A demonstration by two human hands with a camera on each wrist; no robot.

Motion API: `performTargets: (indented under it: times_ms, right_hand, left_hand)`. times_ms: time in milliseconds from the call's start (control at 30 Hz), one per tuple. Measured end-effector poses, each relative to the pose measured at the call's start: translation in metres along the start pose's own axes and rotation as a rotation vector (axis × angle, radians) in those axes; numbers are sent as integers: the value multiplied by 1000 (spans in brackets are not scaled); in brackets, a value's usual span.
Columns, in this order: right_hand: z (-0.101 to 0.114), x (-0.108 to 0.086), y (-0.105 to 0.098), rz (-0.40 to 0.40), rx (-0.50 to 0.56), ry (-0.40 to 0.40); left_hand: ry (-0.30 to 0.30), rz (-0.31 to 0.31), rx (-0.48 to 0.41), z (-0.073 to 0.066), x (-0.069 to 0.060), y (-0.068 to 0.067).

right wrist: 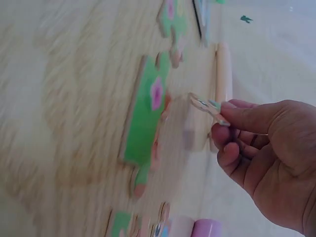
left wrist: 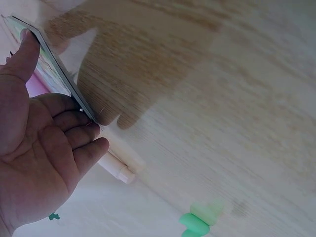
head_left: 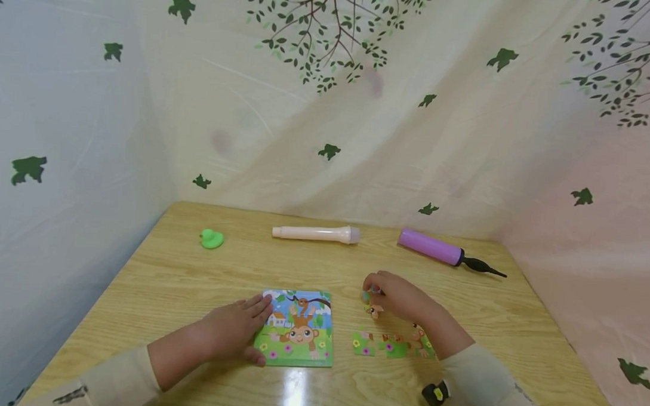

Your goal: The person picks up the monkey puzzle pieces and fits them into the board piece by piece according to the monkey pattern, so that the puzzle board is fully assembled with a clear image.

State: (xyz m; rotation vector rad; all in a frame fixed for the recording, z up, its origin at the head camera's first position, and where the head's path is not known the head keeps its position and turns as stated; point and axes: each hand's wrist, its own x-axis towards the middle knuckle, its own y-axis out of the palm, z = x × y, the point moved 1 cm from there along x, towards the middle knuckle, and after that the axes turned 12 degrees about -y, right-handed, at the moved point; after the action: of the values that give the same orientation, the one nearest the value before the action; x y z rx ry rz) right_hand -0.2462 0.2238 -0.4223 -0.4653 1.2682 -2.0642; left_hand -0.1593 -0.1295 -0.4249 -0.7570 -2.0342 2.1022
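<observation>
A square picture board with a cartoon monkey lies on the table. Along its left side rests my left hand, with fairly straight fingers on the edge and the thumb at the near corner. To the right, my right hand pinches a small puzzle piece between thumb and forefinger, above the table. Several loose pieces lie near that hand, among them a green piece with a pink flower and a flowered piece. The pinched piece is mostly hidden by fingers in the head view.
Toward the back of the table lie a green toy duck, a pale pink tube-shaped stick and a purple hand pump with a black nozzle. A black object is by the right sleeve. Fabric walls stand behind and at both sides.
</observation>
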Motion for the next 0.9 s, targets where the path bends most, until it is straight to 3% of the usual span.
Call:
performTargets:
  times_ms: [233, 433, 633, 900]
  right_hand:
    - [19, 18, 8, -11, 255, -46]
    - [47, 36, 26, 27, 348, -99]
    - [68, 53, 48, 54, 351, -115]
    - [82, 68, 65, 67, 216, -90]
  left_hand:
    - [-7, 17, 3, -1, -1, -2]
    - [-2, 15, 1, -1, -1, -2]
    - [-2, 7, -3, 0, 0, 0]
    - [3, -8, -5, 1, 0, 1]
